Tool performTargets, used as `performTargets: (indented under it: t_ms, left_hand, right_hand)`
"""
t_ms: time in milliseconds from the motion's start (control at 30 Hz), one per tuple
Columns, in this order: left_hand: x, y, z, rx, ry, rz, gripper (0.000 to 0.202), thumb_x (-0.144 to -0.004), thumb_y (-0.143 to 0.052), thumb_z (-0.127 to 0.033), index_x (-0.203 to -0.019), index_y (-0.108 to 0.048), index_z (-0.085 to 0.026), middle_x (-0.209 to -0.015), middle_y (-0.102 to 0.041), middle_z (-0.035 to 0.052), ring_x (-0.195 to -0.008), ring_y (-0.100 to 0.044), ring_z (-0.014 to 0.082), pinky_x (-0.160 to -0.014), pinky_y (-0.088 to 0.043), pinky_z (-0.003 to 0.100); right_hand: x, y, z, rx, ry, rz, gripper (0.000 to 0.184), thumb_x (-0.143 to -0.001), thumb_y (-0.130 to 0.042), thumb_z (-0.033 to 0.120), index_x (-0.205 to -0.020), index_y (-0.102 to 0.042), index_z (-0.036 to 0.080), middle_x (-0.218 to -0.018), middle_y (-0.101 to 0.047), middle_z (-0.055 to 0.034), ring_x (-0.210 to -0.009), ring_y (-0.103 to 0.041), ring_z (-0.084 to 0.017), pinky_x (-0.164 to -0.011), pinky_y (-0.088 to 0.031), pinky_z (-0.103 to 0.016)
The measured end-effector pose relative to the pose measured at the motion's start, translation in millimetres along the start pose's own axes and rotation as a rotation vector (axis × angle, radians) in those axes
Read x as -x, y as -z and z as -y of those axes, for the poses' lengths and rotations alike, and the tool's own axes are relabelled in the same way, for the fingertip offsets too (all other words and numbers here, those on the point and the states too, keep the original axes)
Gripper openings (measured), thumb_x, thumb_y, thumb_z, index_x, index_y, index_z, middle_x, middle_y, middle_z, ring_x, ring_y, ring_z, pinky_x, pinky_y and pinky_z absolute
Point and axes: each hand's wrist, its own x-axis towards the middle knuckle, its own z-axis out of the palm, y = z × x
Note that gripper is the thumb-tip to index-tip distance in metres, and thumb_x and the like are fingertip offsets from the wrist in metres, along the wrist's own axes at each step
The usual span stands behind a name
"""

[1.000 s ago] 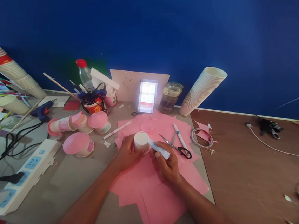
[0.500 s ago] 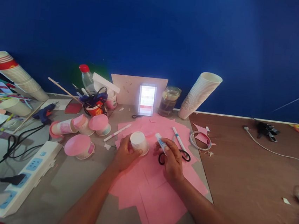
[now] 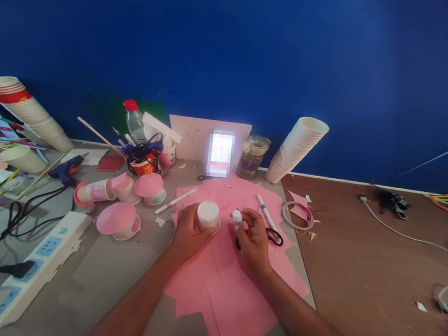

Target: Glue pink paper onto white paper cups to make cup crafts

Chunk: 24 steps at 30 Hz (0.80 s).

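Note:
My left hand is wrapped round a short white paper cup, which stands upside down on pink paper sheets. Between the thumb and fingers of my right hand is a small white tube with a blue label, likely a glue stick. Its white end tilts up toward the cup, a little apart from it. Under and behind my right hand lie black-handled scissors, partly hidden. A white marker with a blue band rests just behind that hand.
To the left stand several cups with pink paper tops, beside a power strip and a blue glue gun. A tall cup stack, a glass jar and a lit phone stand behind. A tape roll lies right.
My right hand has turned the glue stick so that its end tips more upright and toward me. My left hand still grips the cup. The view has shifted slightly.

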Motion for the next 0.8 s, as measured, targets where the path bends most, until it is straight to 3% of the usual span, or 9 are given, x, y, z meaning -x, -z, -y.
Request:
performTargets:
  t_ms: [167, 267, 333, 467, 567, 667, 800]
  left_hand:
    - [1, 4.1, -4, 0.014, 0.007, 0.030, 0.080, -0.054, -0.076, -0.026, -0.127, -0.042, -0.023, -0.120, -0.046, 0.0105, -0.114, -0.041, 0.0296, -0.099, -0.031, 0.049]
    - [-1, 13.7, -6, 0.141, 0.045, 0.095, 0.092, -0.051, -0.078, -0.026, -0.133, -0.037, -0.027, -0.119, -0.043, 0.0087, -0.110, -0.043, 0.0259, -0.098, -0.034, 0.044]
    - [-4, 21.1, -5, 0.293, 0.066, 0.044, 0.077, -0.061, -0.071, -0.027, -0.131, -0.040, -0.028, -0.114, -0.045, 0.0062, -0.102, -0.045, 0.0202, -0.092, -0.039, 0.036]
    - [-13, 30.6, -3, 0.759, 0.086, -0.233, 0.038, -0.068, -0.061, -0.022, -0.106, -0.057, -0.025, -0.091, -0.050, 0.0025, -0.077, -0.049, 0.0124, -0.067, -0.043, 0.023]
    - [-16, 31.2, -4, 0.894, 0.144, -0.277, 0.025, -0.067, -0.064, -0.020, -0.091, -0.060, -0.023, -0.077, -0.051, -0.0008, -0.063, -0.046, 0.0090, -0.057, -0.040, 0.020]
    - [-14, 28.6, -9, 0.924, 0.153, -0.264, 0.020, -0.067, -0.069, -0.023, -0.086, -0.063, -0.020, -0.081, -0.057, -0.0003, -0.071, -0.052, 0.0082, -0.065, -0.044, 0.020]
    - [-10, 26.6, -16, 0.982, 0.165, -0.212, 0.024, -0.072, -0.069, -0.034, -0.090, -0.063, -0.020, -0.090, -0.064, 0.0024, -0.087, -0.061, 0.0135, -0.081, -0.047, 0.028]
  right_hand:
    - [3, 0, -1, 0.070, 0.064, 0.021, 0.032, -0.080, -0.055, 0.021, -0.111, -0.046, 0.024, -0.104, -0.061, -0.0086, -0.096, -0.060, -0.019, -0.058, -0.050, -0.026]
    - [4, -1, 1, 0.076, 0.081, 0.016, 0.031, -0.081, -0.054, 0.020, -0.111, -0.046, 0.024, -0.104, -0.061, -0.0084, -0.097, -0.060, -0.019, -0.060, -0.051, -0.027]
    - [4, -1, 2, 0.077, 0.082, 0.013, 0.030, -0.083, -0.052, 0.020, -0.112, -0.046, 0.024, -0.104, -0.061, -0.0083, -0.096, -0.060, -0.019, -0.061, -0.051, -0.027]
    - [6, 0, 2, 0.108, 0.114, 0.014, 0.030, -0.084, -0.051, 0.022, -0.113, -0.045, 0.023, -0.106, -0.060, -0.0098, -0.098, -0.060, -0.020, -0.064, -0.051, -0.029]
    - [10, 0, -1, 0.155, 0.202, 0.020, 0.030, -0.084, -0.051, 0.022, -0.114, -0.045, 0.023, -0.110, -0.056, -0.0107, -0.100, -0.058, -0.021, -0.074, -0.052, -0.035]
    - [16, 0, -3, 0.215, 0.316, 0.050, 0.032, -0.084, -0.050, 0.020, -0.116, -0.046, 0.024, -0.107, -0.056, -0.0096, -0.098, -0.057, -0.021, -0.081, -0.050, -0.039]
    - [25, -2, -1, 0.246, 0.431, 0.170, 0.036, -0.083, -0.048, 0.015, -0.117, -0.045, 0.025, -0.101, -0.055, -0.0090, -0.092, -0.055, -0.021, -0.076, -0.049, -0.037]
